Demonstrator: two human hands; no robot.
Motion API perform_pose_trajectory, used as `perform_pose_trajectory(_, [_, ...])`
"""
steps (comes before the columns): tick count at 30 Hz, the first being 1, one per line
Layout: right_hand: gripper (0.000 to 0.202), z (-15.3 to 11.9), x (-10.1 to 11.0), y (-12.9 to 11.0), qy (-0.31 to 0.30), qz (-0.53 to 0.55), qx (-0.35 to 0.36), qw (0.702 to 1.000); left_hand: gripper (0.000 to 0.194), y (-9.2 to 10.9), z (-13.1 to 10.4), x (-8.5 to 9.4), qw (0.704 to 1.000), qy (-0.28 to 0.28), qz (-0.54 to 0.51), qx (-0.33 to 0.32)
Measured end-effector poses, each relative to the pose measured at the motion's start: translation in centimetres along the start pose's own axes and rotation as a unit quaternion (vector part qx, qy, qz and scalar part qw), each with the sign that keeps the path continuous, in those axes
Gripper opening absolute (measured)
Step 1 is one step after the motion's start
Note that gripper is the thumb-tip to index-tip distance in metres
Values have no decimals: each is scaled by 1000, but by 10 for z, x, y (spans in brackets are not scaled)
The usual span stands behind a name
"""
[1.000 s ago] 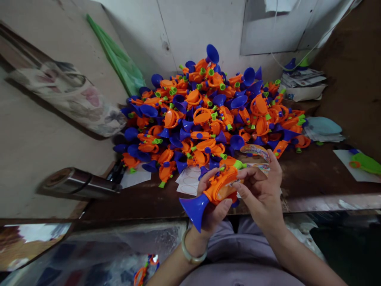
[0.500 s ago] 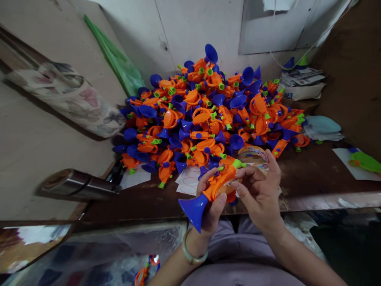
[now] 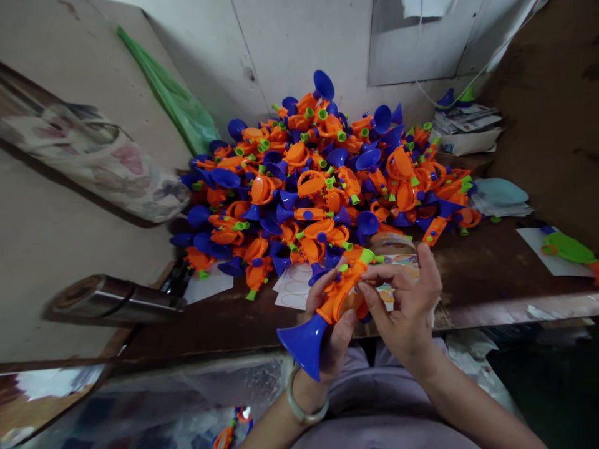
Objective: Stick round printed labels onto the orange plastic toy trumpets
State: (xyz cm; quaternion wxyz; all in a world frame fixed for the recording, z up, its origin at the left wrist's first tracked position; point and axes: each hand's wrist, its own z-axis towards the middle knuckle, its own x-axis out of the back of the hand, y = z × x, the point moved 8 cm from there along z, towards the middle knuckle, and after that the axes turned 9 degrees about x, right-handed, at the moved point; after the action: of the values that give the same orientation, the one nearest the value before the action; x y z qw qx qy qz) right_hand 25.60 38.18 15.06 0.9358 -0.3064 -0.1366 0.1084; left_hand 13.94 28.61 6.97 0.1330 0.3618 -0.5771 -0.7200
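A toy trumpet (image 3: 344, 293) with an orange body, a blue bell and a green mouthpiece is held tilted over the table's front edge. My left hand (image 3: 334, 337) is wrapped round its body, with the bell pointing down toward the lower left. My right hand (image 3: 407, 305) has thumb and forefinger pinched together against the trumpet's side; whatever they grip is too small to make out. Behind this hand lies a colourful printed sheet (image 3: 407, 262), and a curved printed strip (image 3: 393, 240) stands beside it, both partly covered.
A large heap of similar toy trumpets (image 3: 309, 187) fills the table's back. At left lies a metal flask (image 3: 112, 298); papers with printed ovals (image 3: 292, 287) lie before the heap. To the right are stacked papers (image 3: 465, 131), a light-blue piece (image 3: 503, 192) and a green toy part (image 3: 568, 248).
The whole view has shifted slightly, so the heap and flask appear further left. My right fingertips still work at the trumpet's side, and the pale printed patch there shows less.
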Motion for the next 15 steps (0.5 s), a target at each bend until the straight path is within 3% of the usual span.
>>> perform_pose_trajectory(4, [93, 4, 17, 27, 64, -43, -42, 996, 57, 9, 4, 1, 1000, -9, -29, -4])
perform_pose_trajectory(7, [84, 3, -2, 46, -11, 134, -136, 981, 59, 8, 6, -4, 999, -28, -36, 13])
perform_pose_trajectory(9, [79, 1, -13, 44, -38, 209, -166, 963, 61, -1, 5, -7, 998, -24, -44, 39])
perform_pose_trajectory(13, [81, 3, 5, 35, 58, 114, -132, 983, 64, -29, -1, -14, 983, -21, -90, 156])
perform_pose_trajectory(15, [85, 4, 11, 30, 69, 70, -88, 991, 62, -38, -4, -18, 964, -35, -133, 229])
